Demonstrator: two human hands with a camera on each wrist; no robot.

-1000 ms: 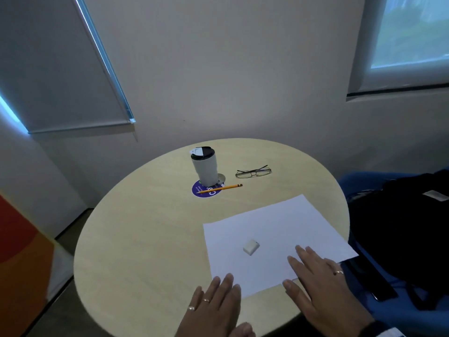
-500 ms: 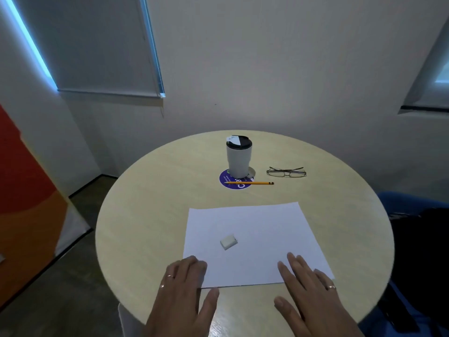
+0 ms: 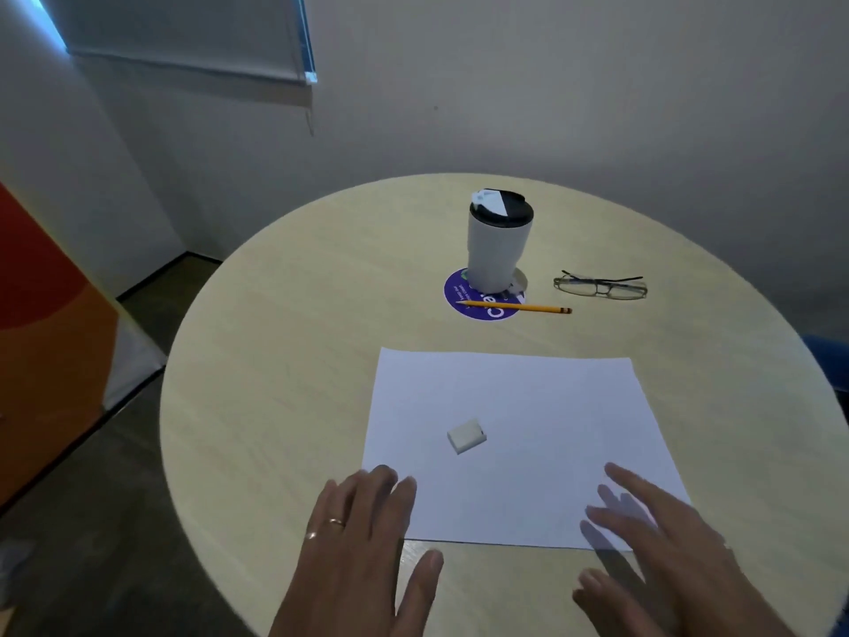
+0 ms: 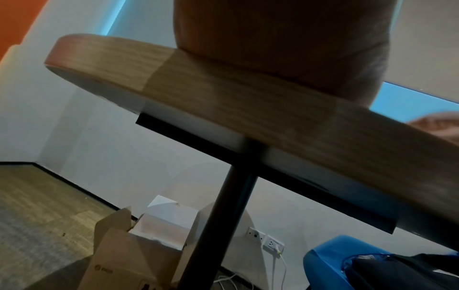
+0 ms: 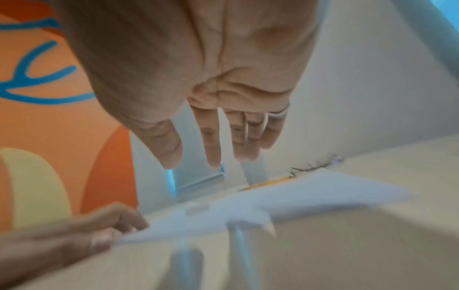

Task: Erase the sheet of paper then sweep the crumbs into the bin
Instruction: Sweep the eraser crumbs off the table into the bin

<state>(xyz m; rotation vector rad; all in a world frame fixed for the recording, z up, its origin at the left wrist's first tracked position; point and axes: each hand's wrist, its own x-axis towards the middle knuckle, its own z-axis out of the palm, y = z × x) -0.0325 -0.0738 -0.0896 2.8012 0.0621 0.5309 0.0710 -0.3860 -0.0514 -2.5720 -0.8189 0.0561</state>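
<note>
A white sheet of paper (image 3: 528,434) lies on the round wooden table (image 3: 275,383) in the head view. A small white eraser (image 3: 466,436) sits on the sheet, left of its middle. My left hand (image 3: 367,540) lies flat with its fingertips on the sheet's near left corner. My right hand (image 3: 652,535) hovers blurred over the near right corner, fingers straight and spread, holding nothing. The right wrist view shows the right hand (image 5: 211,117) raised above the paper (image 5: 285,202). No bin shows on the table.
A white travel cup (image 3: 498,243) stands on a purple coaster (image 3: 482,298) at the back. A yellow pencil (image 3: 514,307) and glasses (image 3: 599,287) lie beside it. Under the table are cardboard boxes (image 4: 129,253) and a blue seat (image 4: 347,261).
The head camera has swung so the paper is now centred. My left hand has slid onto the sheet's near left corner. My right hand has lifted off the paper and is moving.
</note>
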